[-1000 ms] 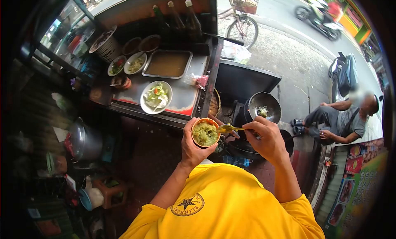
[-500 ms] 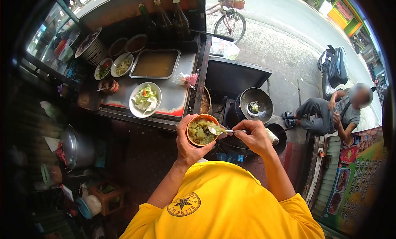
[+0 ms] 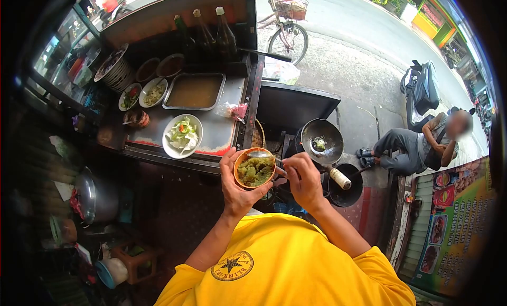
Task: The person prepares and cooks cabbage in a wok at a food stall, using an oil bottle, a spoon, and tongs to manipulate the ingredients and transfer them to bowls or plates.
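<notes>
My left hand is wrapped around a small orange bowl of chunky green paste, tipped towards me. A metal spoon lies across the far side of the bowl, its tip at the paste. Its handle runs into the closed fingers of my right hand, just right of the bowl. Beyond that hand sits a dark wok with a little chopped food in it. On the cart, left of my left hand, a white plate holds sliced greens topped with something red.
A metal tray of brownish liquid, stacked plates and bottles stand on the cart. A second black pan is right of my right hand. A person sits at the right. A bicycle stands by the road.
My right hand has moved slightly left and down. The spoon, which carried green paste over the bowl's right side, now lies at its far rim. The view has shifted a little.
</notes>
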A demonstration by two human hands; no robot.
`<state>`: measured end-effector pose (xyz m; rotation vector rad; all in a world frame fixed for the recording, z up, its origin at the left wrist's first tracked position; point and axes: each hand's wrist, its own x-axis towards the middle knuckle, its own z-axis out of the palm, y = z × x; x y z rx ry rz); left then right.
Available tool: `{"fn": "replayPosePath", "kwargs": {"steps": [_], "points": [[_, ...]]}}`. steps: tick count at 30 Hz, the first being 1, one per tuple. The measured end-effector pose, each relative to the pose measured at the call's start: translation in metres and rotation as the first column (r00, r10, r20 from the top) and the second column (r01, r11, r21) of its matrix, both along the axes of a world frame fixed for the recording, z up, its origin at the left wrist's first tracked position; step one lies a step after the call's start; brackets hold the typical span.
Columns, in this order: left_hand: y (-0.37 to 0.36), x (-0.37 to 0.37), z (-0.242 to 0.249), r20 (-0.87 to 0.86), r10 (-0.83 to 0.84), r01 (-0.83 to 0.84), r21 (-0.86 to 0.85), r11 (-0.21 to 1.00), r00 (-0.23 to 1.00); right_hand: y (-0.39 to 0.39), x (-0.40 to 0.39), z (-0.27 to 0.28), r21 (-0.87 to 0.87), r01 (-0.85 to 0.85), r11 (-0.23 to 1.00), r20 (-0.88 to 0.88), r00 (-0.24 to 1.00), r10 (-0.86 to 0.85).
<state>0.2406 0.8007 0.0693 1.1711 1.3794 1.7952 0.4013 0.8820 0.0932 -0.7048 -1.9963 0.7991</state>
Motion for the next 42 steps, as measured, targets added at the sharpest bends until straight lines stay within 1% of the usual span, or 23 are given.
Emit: {"fn": "replayPosePath", "kwargs": {"steps": [2, 4, 5, 7, 9, 11, 12, 14, 15, 16, 17, 19, 20, 21, 23, 25, 27, 29, 31, 33, 37, 39, 42], "points": [[0.000, -0.002, 0.003, 0.037, 0.000, -0.001, 0.023, 1.000, 0.999, -0.006, 0.002, -0.005, 0.028, -0.022, 0.999, 0.014, 1.000, 0.022], [-0.004, -0.001, 0.010, 0.100, 0.010, -0.014, 0.035, 0.999, 0.995, -0.009, 0.011, -0.011, 0.116, -0.030, 0.993, 0.054, 0.998, 0.024], [-0.005, -0.001, 0.012, 0.102, 0.013, -0.016, 0.035, 0.999, 0.995, -0.010, 0.016, -0.012, 0.115, -0.033, 0.993, 0.056, 0.998, 0.026], [-0.007, -0.003, 0.014, 0.188, 0.015, -0.022, 0.038, 0.999, 0.982, -0.011, 0.025, -0.014, 0.120, -0.037, 0.992, 0.078, 0.997, 0.028], [-0.008, -0.005, 0.011, 0.178, 0.029, -0.035, 0.032, 0.999, 0.984, -0.009, 0.034, -0.015, 0.107, -0.021, 0.994, 0.083, 0.996, 0.012], [-0.007, -0.007, 0.003, 0.103, 0.040, -0.044, 0.046, 0.998, 0.994, -0.003, 0.044, -0.012, 0.154, 0.005, 0.988, 0.098, 0.995, -0.021], [-0.008, -0.008, 0.003, 0.108, 0.040, -0.045, 0.044, 0.998, 0.993, 0.000, 0.047, -0.005, 0.154, 0.032, 0.988, 0.107, 0.993, -0.049], [-0.008, -0.010, 0.004, -0.230, 0.077, -0.080, -0.002, 0.997, 0.970, 0.007, 0.052, 0.008, 0.156, 0.024, 0.988, 0.144, 0.988, -0.046], [-0.008, -0.009, 0.004, -0.224, 0.066, -0.070, -0.007, 0.998, 0.972, 0.010, 0.053, 0.022, 0.157, 0.011, 0.987, 0.182, 0.982, -0.040], [-0.008, -0.008, 0.006, -0.314, 0.064, -0.078, -0.032, 0.996, 0.947, 0.014, 0.051, 0.036, 0.202, -0.015, 0.979, 0.236, 0.971, -0.034], [-0.008, -0.007, 0.007, -0.402, 0.059, -0.087, -0.053, 0.995, 0.914, 0.016, 0.049, 0.046, 0.199, -0.004, 0.980, 0.242, 0.969, -0.045], [-0.007, -0.004, 0.007, -0.422, 0.034, -0.064, -0.058, 0.996, 0.906, 0.019, 0.044, 0.064, 0.286, -0.099, 0.953, 0.463, 0.885, -0.046], [-0.006, -0.002, 0.007, -0.462, 0.027, -0.057, -0.052, 0.997, 0.886, 0.019, 0.040, 0.070, 0.293, -0.129, 0.947, 0.544, 0.837, -0.055], [-0.005, -0.001, 0.006, -0.502, 0.022, -0.052, -0.045, 0.998, 0.865, 0.020, 0.036, 0.075, 0.294, -0.123, 0.948, 0.547, 0.835, -0.061], [-0.003, 0.002, 0.006, -0.519, 0.017, -0.042, -0.038, 0.998, 0.855, 0.022, 0.028, 0.085, 0.262, -0.261, 0.929, 0.740, 0.673, -0.019], [-0.002, 0.003, 0.004, -0.593, 0.035, -0.055, -0.016, 0.998, 0.805, 0.019, 0.021, 0.094, 0.254, -0.295, 0.921, 0.768, 0.641, -0.006], [-0.002, 0.003, 0.001, -0.583, 0.014, -0.036, -0.026, 0.999, 0.813, 0.017, 0.015, 0.098, 0.195, -0.325, 0.925, 0.832, 0.554, 0.020], [-0.003, 0.002, -0.001, -0.573, -0.011, -0.013, -0.038, 0.999, 0.819, 0.016, 0.010, 0.101, 0.193, -0.349, 0.917, 0.846, 0.532, 0.024], [-0.002, 0.002, -0.001, -0.599, 0.014, -0.038, -0.028, 0.999, 0.801, 0.017, 0.008, 0.101, 0.190, -0.367, 0.910, 0.860, 0.510, 0.026], [0.000, 0.002, -0.003, -0.596, 0.015, -0.036, -0.022, 0.999, 0.803, 0.021, 0.008, 0.097, 0.126, -0.396, 0.910, 0.848, 0.519, 0.108], [0.001, -0.002, -0.003, -0.594, 0.000, -0.027, -0.037, 0.999, 0.804, 0.026, 0.005, 0.093, 0.105, -0.408, 0.907, 0.840, 0.524, 0.139], [0.001, -0.002, -0.003, -0.583, -0.015, -0.021, -0.055, 0.998, 0.812, 0.029, 0.005, 0.091, 0.063, -0.435, 0.898, 0.818, 0.538, 0.203], [0.001, -0.002, -0.004, -0.571, -0.038, -0.012, -0.083, 0.996, 0.820, 0.032, 0.005, 0.086, 0.014, -0.418, 0.908, 0.793, 0.557, 0.245]]}}
